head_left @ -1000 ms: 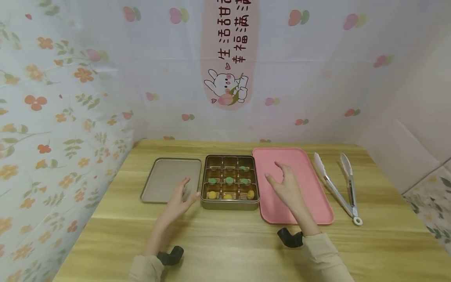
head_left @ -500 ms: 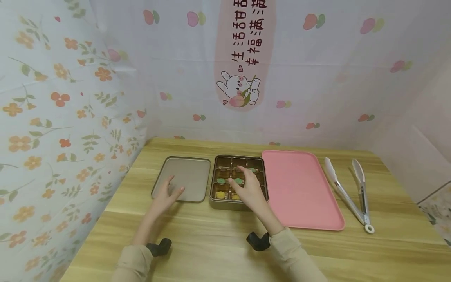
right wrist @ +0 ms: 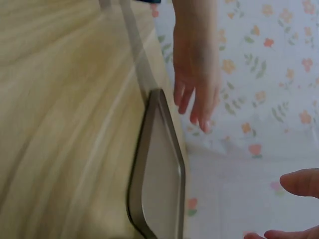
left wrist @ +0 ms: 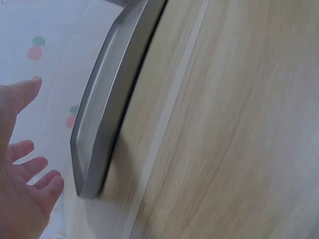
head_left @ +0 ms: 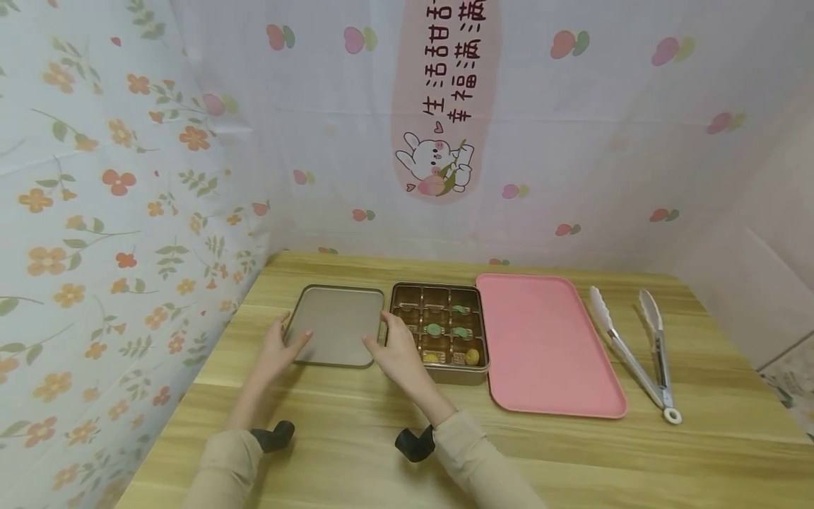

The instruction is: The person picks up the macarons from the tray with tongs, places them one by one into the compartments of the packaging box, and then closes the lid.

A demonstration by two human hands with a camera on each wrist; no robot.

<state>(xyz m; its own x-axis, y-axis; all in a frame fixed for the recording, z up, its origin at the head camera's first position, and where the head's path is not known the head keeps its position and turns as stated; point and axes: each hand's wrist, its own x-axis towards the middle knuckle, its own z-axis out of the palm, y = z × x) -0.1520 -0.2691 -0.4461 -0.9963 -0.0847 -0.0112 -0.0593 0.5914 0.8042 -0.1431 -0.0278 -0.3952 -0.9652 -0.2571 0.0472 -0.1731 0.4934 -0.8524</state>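
A square metal tin lid (head_left: 340, 325) lies on the wooden table, its raised rim facing up. My left hand (head_left: 275, 350) hovers at the lid's left side, thumb and fingers spread. In the left wrist view a gap shows between this hand (left wrist: 25, 184) and the lid (left wrist: 107, 109). At the lid's right side is my right hand (head_left: 400, 353), fingers apart, partly covering the tin box (head_left: 458, 377). The box has a divided insert with green and yellow pieces in some compartments. In the right wrist view, my right fingers (right wrist: 301, 183) stay apart from the lid (right wrist: 162, 174).
Right of the box lies a pink tray (head_left: 550, 346). Metal tongs with white tips (head_left: 642, 367) rest, spread, farther right. A printed cloth (head_left: 318, 141) hangs behind and along the left of the table (head_left: 356, 452).
My right hand has moved left from over the pink tray, across the tin box, to the lid's right side. My left hand has shifted left to the lid's left side. The head view has turned slightly.
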